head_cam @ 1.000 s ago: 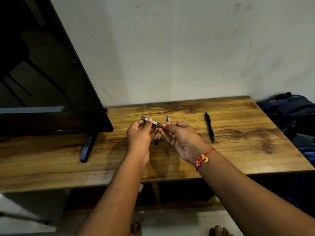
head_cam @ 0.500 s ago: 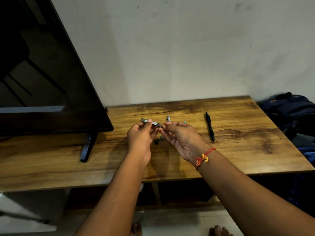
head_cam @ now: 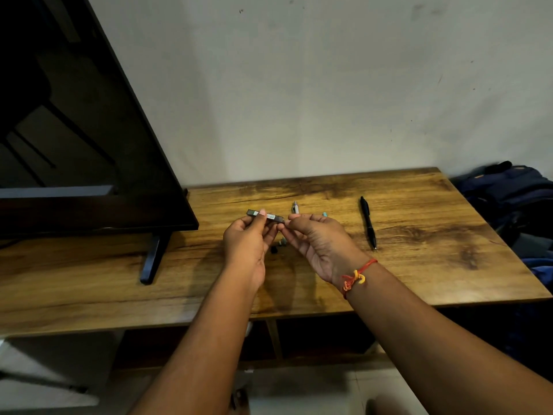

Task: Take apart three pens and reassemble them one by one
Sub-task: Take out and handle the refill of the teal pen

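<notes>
My left hand (head_cam: 248, 244) pinches a dark pen barrel (head_cam: 270, 216) with a pale label, held level above the wooden table (head_cam: 419, 265). My right hand (head_cam: 317, 241) has its fingertips closed at the barrel's right end; what they pinch is too small to tell. A whole black pen (head_cam: 368, 223) lies on the table to the right. Behind my right hand a grey-white pen part (head_cam: 295, 206) and a teal tip (head_cam: 324, 214) show. Small loose parts, one black (head_cam: 273, 250) and one teal-grey (head_cam: 282, 242), lie on the table between my hands.
A large dark TV screen (head_cam: 74, 145) stands at the left on a black foot (head_cam: 152, 259). A dark blue bag (head_cam: 508, 193) lies beyond the table's right edge. The pale wall (head_cam: 299, 85) rises behind the table. Floor shows below the front edge.
Both hands stay nearly in place. The barrel has tilted slightly closer to level, and my right fingertips remain at its right end.
</notes>
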